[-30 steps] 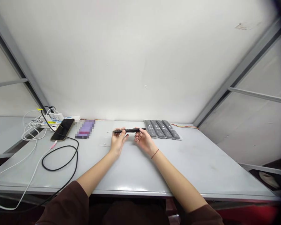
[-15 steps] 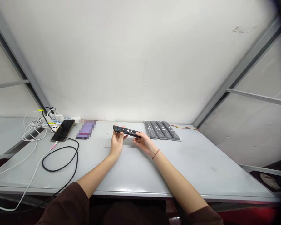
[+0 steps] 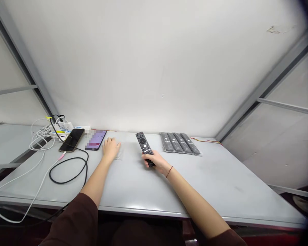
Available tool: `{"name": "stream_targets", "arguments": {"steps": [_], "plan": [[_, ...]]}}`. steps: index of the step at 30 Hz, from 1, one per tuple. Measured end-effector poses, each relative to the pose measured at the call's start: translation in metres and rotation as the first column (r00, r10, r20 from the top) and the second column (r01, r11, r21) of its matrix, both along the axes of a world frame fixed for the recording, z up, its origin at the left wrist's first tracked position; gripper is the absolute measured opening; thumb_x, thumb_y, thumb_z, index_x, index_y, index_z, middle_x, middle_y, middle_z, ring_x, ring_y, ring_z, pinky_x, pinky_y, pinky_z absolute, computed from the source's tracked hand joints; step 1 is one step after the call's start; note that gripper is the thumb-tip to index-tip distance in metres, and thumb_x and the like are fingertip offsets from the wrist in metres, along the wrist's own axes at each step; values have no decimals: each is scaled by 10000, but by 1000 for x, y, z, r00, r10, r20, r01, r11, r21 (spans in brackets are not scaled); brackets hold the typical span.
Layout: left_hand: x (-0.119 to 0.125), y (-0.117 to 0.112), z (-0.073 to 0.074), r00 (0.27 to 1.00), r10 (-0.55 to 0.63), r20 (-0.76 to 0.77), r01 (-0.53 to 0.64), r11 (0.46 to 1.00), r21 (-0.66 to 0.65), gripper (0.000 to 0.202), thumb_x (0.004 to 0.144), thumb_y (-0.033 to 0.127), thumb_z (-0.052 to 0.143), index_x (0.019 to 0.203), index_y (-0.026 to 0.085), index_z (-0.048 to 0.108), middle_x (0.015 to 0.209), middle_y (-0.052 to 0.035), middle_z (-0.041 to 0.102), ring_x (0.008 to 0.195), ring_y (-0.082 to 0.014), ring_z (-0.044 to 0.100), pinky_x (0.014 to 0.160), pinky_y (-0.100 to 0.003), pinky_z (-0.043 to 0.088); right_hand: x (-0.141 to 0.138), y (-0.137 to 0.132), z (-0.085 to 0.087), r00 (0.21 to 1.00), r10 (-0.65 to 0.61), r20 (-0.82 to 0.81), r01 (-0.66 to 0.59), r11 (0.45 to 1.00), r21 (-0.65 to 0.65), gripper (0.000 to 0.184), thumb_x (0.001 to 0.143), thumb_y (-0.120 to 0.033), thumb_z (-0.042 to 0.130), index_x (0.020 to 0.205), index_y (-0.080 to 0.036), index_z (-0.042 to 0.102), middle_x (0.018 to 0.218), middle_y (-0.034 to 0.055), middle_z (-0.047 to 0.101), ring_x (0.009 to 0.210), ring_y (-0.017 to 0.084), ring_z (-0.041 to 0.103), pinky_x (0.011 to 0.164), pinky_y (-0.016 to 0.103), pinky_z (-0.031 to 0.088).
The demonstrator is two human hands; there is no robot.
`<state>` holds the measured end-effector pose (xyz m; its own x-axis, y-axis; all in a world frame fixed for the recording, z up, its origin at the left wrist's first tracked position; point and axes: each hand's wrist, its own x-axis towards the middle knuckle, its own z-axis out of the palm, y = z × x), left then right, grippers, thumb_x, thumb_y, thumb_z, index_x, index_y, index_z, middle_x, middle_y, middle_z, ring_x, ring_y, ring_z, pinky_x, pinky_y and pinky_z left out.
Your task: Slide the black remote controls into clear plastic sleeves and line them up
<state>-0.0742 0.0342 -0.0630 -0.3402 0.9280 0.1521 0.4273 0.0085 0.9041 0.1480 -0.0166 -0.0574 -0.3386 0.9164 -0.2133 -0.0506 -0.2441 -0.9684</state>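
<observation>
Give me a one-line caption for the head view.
Right hand holds a black remote control over a grey table, left hand flat on it, four wrapped remotes alongside.

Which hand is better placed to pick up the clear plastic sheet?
Left, probably: the left hand is already resting on the clear plastic sheet, while the right hand is occupied holding the remote.

Matt black plastic on the remote control, its buttons slightly shinier. Clear, glossy plastic wrapping over the grey remotes. Smooth, faintly sheeny tabletop, perhaps painted metal, though hard to tell. Glossy glass on the phone. Soft brown cloth on the sleeve.
</observation>
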Motion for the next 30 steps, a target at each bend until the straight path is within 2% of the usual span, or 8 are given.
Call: {"name": "stream_targets", "arguments": {"steps": [4,7,9,11,14,18,24,30], "plan": [[-13,2,-7,992,51,116,-37,991,-126,241,609,128,722,592,179,487,1088,-141,565,1345,-380,182,1037,-437,262,3,1,1,1000,-6,18,6,1000,-2,222,658,-238,671,794,-172,509,527,-47,513,438,90,472,420,214,384],[-6,4,-6,952,37,305,3,992,-128,231,649,102,696,613,181,481,964,-113,601,1288,-330,339,985,-373,334,4,-2,7,995,70,70,-72,997,22,240,658,-249,686,784,-176,495,545,-43,518,433,91,481,415,218,394],[1,6,-2,910,34,413,22,991,-130,134,734,152,651,768,178,524,907,-95,624,1140,-278,515,908,-352,407,8,-4,14,980,157,124,-162,986,33,246,669,-265,689,779,-178,487,572,-36,535,430,87,494,413,213,398],[9,8,4,849,26,528,50,990,-130,233,813,200,586,1027,177,495,900,-82,648,943,-223,623,814,-344,468,14,-5,21,952,246,181,-255,966,29,238,694,-291,673,791,-178,488,613,-22,567,432,84,509,412,206,402],[19,6,12,729,8,684,83,992,-100,538,845,142,548,1310,197,286,957,-69,663,804,-156,653,748,-301,508,25,-5,31,895,368,251,-378,926,-8,253,707,-319,658,831,-176,491,651,-8,598,425,81,516,400,200,405],[25,0,19,585,10,811,38,998,-40,729,831,57,560,1407,248,156,966,-42,648,747,-103,640,699,-231,519,37,-5,39,821,485,301,-488,870,-68,296,702,-331,661,880,-170,487,638,-18,593,407,72,498,387,191,399],[26,-2,18,509,37,860,-36,999,-21,739,840,56,562,1422,267,159,862,-7,620,688,-75,610,663,-202,513,39,-6,43,806,454,380,-467,882,-63,278,714,-340,638,869,-176,475,649,-18,590,408,68,495,398,195,404],[29,1,11,486,38,873,-34,999,-25,719,830,78,586,1414,245,201,843,-9,618,684,-82,608,633,-197,507,38,-7,45,815,389,429,-416,909,-33,222,733,-299,612,859,-173,480,650,-15,591,423,77,511,418,206,418]]}}
